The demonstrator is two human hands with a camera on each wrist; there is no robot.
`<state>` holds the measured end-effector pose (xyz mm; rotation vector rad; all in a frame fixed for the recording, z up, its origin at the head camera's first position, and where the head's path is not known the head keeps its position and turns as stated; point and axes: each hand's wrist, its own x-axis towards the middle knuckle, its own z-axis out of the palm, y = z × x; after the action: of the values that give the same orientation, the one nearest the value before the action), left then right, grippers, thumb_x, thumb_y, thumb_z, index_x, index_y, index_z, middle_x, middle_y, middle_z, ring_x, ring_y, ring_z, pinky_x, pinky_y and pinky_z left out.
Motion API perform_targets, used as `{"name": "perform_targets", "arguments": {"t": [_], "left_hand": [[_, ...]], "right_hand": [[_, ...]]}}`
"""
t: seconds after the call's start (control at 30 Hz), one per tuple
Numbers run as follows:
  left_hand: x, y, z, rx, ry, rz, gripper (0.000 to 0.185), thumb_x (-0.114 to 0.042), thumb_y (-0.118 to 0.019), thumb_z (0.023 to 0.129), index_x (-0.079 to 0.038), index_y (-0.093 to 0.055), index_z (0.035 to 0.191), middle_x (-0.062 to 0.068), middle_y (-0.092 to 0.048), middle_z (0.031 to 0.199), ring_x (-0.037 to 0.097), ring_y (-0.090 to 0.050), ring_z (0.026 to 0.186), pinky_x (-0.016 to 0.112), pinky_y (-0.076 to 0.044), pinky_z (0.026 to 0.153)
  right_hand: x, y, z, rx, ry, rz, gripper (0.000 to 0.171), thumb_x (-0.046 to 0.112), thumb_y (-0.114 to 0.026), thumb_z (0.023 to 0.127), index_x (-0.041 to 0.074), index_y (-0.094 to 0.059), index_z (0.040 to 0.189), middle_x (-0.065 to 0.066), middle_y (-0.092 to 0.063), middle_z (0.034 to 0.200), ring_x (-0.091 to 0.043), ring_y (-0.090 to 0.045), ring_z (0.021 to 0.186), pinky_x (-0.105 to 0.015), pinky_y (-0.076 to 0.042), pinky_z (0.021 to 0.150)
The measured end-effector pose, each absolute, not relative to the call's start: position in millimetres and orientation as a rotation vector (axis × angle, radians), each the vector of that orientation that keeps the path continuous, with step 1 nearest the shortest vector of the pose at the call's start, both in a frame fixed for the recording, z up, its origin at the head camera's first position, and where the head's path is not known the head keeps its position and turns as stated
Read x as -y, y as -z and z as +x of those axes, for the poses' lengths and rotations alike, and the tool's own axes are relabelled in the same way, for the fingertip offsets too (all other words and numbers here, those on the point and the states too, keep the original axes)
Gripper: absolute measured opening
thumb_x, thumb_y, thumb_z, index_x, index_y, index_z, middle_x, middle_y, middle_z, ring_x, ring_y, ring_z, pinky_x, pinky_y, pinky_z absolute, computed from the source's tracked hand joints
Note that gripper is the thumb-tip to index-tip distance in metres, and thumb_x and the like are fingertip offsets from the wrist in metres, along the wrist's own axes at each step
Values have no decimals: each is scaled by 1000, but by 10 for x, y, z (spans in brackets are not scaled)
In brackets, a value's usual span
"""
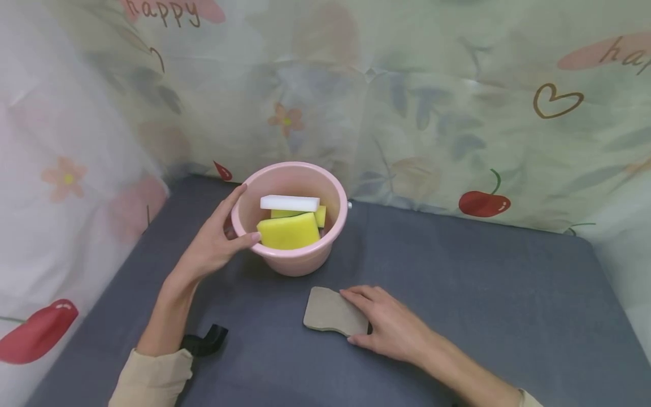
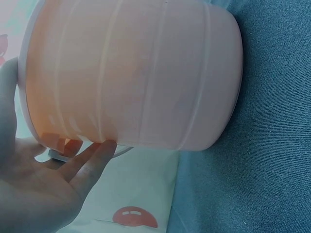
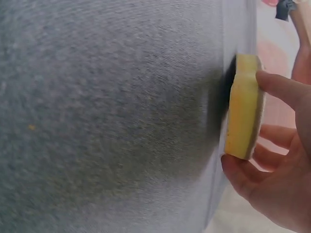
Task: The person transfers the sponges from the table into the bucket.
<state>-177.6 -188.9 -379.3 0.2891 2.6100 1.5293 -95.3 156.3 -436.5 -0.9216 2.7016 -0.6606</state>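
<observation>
A pink bucket (image 1: 297,264) stands upright at the back of the table. My left hand (image 1: 209,244) grips its left side, the thumb at the rim and the other fingers around the outer wall. Inside the bucket are a white sponge block (image 1: 290,203) and a yellow sponge (image 1: 289,232), with another yellow sponge (image 1: 321,216) partly hidden behind it. In front of the bucket, my right hand (image 1: 394,327) holds a sponge (image 1: 333,311) by its right end between thumb and fingers. This sponge's grey face is up, and its yellow side (image 3: 243,111) shows in the right wrist view, close over the table.
Dark grey cloth covers the table (image 1: 458,271). A curved black piece (image 1: 205,342) shows beside the left wrist. Patterned curtain (image 1: 407,113) hangs along the back and both sides. The bucket's thin handle (image 2: 122,151) appears behind the left fingers.
</observation>
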Motion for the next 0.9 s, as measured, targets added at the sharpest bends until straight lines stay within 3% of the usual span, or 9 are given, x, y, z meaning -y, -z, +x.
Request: {"name": "perform_targets", "arguments": {"t": [0.53, 0.9], "left_hand": [[1885, 3778, -1777, -2625, -1517, 292, 101, -26, -80, 86, -31, -12, 160, 7, -18, 163, 33, -40, 135, 50, -45, 102], [1892, 3791, -1781, -2610, -1543, 318, 100, -24, -79, 87, -28, -12, 161, 8, -18, 163, 32, -40, 134, 48, -46, 101]], "right_hand": [[-1588, 3902, -923, -2623, 886, -1098, 70, 37, -81, 81, 23, -53, 144, 14, -49, 141, -7, -49, 122, -33, -46, 99], [-1605, 3543, -999, -2598, 939, -1248, 68, 36, -78, 86, 20, -51, 146, 12, -47, 143, -8, -48, 123, -33, -48, 96]]}}
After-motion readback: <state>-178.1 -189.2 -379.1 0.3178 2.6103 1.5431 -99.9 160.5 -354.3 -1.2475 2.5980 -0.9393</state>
